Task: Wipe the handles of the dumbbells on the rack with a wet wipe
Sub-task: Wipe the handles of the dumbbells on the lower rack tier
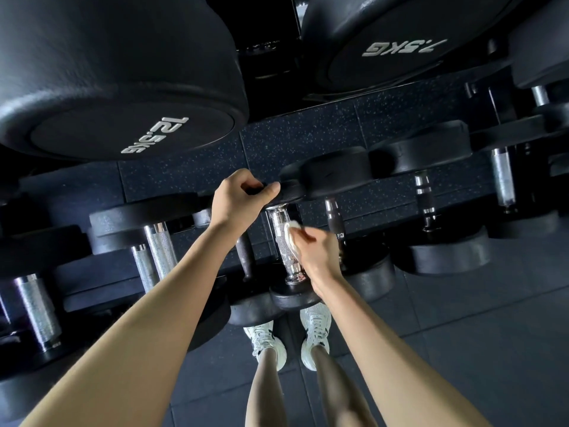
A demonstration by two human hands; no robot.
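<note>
A small dumbbell with a shiny knurled chrome handle [281, 241] lies on the lower rack in the middle of the view. My right hand [317, 252] presses a white wet wipe [291, 238] against the right side of that handle. My left hand [240, 200] grips the rim of the dumbbell's far black head [289, 192]. Its near head [292, 298] sits just above my shoes.
More dumbbells line the rack on both sides, with chrome handles at the left [160, 248] and right [503, 180]. Two large black heads marked 12.5KG [129, 127] and 7.5KG [400, 47] hang close overhead on the upper shelf. Dark rubber floor tiles [477, 334] lie below.
</note>
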